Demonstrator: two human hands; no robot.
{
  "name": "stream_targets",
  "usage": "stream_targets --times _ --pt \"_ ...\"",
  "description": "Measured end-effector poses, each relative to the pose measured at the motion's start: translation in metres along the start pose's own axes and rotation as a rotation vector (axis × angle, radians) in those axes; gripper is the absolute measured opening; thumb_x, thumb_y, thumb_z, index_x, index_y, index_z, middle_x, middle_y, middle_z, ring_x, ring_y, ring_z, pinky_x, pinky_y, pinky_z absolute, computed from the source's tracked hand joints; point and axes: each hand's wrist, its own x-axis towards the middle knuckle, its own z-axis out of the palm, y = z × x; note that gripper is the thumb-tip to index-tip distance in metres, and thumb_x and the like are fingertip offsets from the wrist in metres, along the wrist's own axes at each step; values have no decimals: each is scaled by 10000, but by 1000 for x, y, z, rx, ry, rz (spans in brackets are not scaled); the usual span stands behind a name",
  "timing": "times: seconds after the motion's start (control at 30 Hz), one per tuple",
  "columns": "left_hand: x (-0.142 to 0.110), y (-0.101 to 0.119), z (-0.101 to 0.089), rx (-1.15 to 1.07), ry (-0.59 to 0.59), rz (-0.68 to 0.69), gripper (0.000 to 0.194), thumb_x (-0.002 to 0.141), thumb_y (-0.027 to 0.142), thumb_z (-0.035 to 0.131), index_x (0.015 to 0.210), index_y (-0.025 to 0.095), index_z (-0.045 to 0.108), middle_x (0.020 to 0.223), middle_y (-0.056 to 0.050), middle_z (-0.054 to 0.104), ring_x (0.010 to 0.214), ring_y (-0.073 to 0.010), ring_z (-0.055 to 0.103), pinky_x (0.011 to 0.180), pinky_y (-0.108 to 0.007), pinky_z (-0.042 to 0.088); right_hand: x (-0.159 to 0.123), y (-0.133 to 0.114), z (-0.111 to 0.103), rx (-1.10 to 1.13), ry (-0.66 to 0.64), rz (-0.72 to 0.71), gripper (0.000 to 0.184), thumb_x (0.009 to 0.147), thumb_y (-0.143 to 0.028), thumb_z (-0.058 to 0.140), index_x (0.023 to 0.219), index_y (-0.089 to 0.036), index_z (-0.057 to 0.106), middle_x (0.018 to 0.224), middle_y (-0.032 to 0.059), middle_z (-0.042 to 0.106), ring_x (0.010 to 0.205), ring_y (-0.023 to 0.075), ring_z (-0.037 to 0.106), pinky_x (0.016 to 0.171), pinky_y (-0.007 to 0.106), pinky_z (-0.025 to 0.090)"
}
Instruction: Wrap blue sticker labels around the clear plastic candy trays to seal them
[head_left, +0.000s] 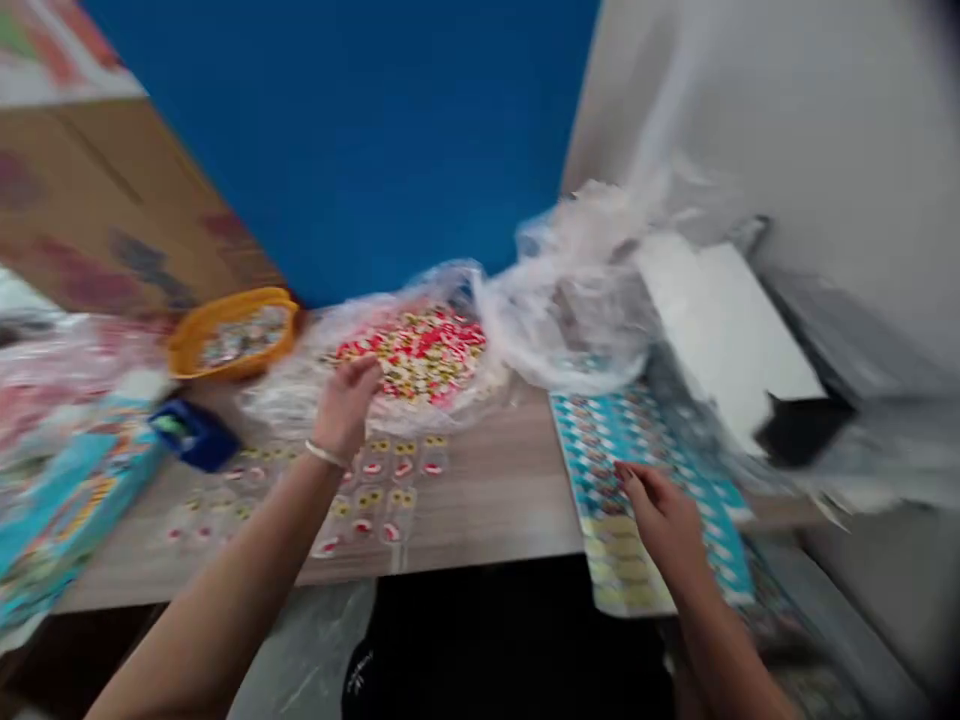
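A blue wall (352, 130) stands behind a wood-look worktop (487, 500). The left hand (345, 405) hangs over the worktop with its fingers a bit curled. It looks empty, but it is blurred, so I cannot be sure. It is just in front of a heap of red and yellow pieces (409, 355) in a clear plastic bag (562, 330), and over a clear sheet of small red and yellow pieces (375, 490). The right hand (664, 525) is farther right, with its fingers close together. Their tips touch a long blue printed sheet (637, 430), but I cannot tell if they pinch it. The long side of this sheet runs from past the near edge of the worktop back toward the bag. Bare worktop lies between the hands.
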Motion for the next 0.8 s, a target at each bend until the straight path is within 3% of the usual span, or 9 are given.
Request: stream_targets --times 0.07,0.13,0.2,0.27,0.4,0.57,0.7,0.8 --pt "-67 -35 51 -26 -235 -177 347 690 318 811 962 132 702 858 -74 698 719 -155 612 668 -277 486 0 18 -16 -62 102 -17 390 847 -510 556 1014 -191 705 1037 118 725 970 274 653 885 428 501" --pt "-132 -58 96 -97 -530 -506 400 655 323 827 990 139 709 966 -111 709 786 -176 643 701 -287 495 -2 36 -22 -47 143 7 385 863 -477 544 1045 -173 693 1054 119 717 979 260 645 906 427 486" --pt "-178 -69 131 -150 -635 -712 407 655 304 822 1010 154 693 1048 -125 701 819 -179 656 668 -267 490 -6 48 -19 10 166 16 378 881 -442 531 1085 -158 675 1055 117 711 966 242 642 904 414 483" --pt "-202 -74 154 -113 -673 -752 396 675 294 795 1031 167 674 999 -98 704 698 -138 636 526 -215 417 -10 52 -12 59 187 -1 366 893 -408 523 1113 -151 662 1058 115 703 961 229 637 897 399 483" --pt "-210 -77 172 66 -664 -655 273 676 264 761 909 170 655 687 15 635 418 -57 450 400 -197 187 -13 50 -2 68 226 -32 330 902 -371 517 1101 -151 663 1061 110 693 983 224 627 905 384 474" --pt "-207 -86 180 169 -614 -472 144 687 244 726 711 175 602 569 30 616 383 -74 473 434 -213 283 -2 40 -4 33 111 -101 273 925 -347 498 1006 -171 690 967 80 710 922 206 640 870 342 473" --pt "-194 -89 180 175 -555 -457 158 768 313 657 759 190 558 428 63 532 341 -78 423 423 -197 250 12 27 -10 31 -52 -261 228 935 -313 501 917 -186 689 886 53 700 861 185 640 804 303 480" --pt "-182 -89 171 183 -532 -476 200 772 353 648 769 185 540 405 62 517 327 -73 375 402 -189 202 12 25 -19 -21 -57 -378 206 947 -280 495 928 -199 683 891 48 690 873 184 632 806 309 483"
